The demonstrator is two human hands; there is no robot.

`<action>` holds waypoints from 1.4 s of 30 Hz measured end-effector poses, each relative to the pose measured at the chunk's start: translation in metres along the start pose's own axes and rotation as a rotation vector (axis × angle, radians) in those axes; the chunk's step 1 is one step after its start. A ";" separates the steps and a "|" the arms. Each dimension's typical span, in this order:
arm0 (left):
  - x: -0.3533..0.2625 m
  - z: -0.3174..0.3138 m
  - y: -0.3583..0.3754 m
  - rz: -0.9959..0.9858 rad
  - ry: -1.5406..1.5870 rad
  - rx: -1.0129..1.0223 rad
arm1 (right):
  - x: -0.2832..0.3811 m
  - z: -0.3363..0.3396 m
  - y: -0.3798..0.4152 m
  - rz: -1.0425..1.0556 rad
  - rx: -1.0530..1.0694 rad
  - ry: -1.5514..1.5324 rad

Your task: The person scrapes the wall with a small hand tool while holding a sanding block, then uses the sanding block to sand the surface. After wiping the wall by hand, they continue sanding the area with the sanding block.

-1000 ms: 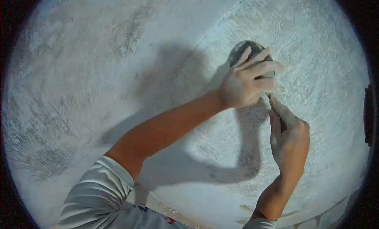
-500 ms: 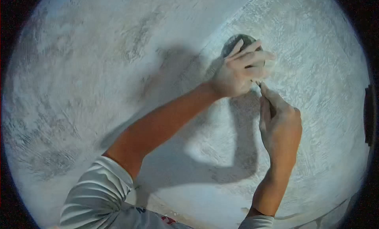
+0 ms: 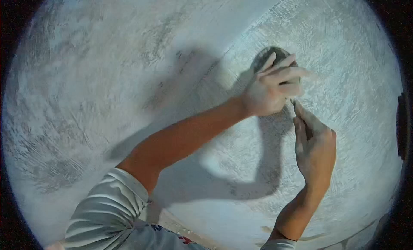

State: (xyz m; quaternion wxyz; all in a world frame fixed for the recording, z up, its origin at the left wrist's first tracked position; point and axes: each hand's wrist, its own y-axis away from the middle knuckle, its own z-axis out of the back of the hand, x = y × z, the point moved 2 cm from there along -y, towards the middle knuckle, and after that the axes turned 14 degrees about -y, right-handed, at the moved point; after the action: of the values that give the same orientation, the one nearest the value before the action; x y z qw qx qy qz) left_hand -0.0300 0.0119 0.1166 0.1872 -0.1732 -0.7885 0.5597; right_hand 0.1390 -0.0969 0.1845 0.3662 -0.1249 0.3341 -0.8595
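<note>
My right hand is closed around the handle of a trowel with a dark, rounded blade. The thin neck of the tool shows just above my right fingers. Over the blade lies my left hand, its fingers spread and stretched out against it. Most of the blade is hidden behind those fingers; only its rounded upper end shows. Behind the tool is a pale plastered wall, rough with streaks and ridges.
A diagonal ridge crosses the plaster at the upper middle. Dark shadows of my arms fall across the wall. At the far right edge is a dark upright object. My pale sleeve shows at the lower left.
Both hands and the trowel have shifted together a little to the right and down in the view. The wall itself shifts less. The hold on the tool looks the same.
</note>
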 end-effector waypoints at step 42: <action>-0.011 -0.005 0.022 -0.069 -0.062 -0.056 | -0.024 -0.021 0.023 -0.040 0.011 -0.028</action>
State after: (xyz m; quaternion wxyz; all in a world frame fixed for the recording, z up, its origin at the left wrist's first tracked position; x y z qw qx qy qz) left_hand -0.0168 0.0172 0.0965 0.1768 -0.1338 -0.8148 0.5356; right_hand 0.1589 -0.0808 0.1539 0.3543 -0.1416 0.3216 -0.8666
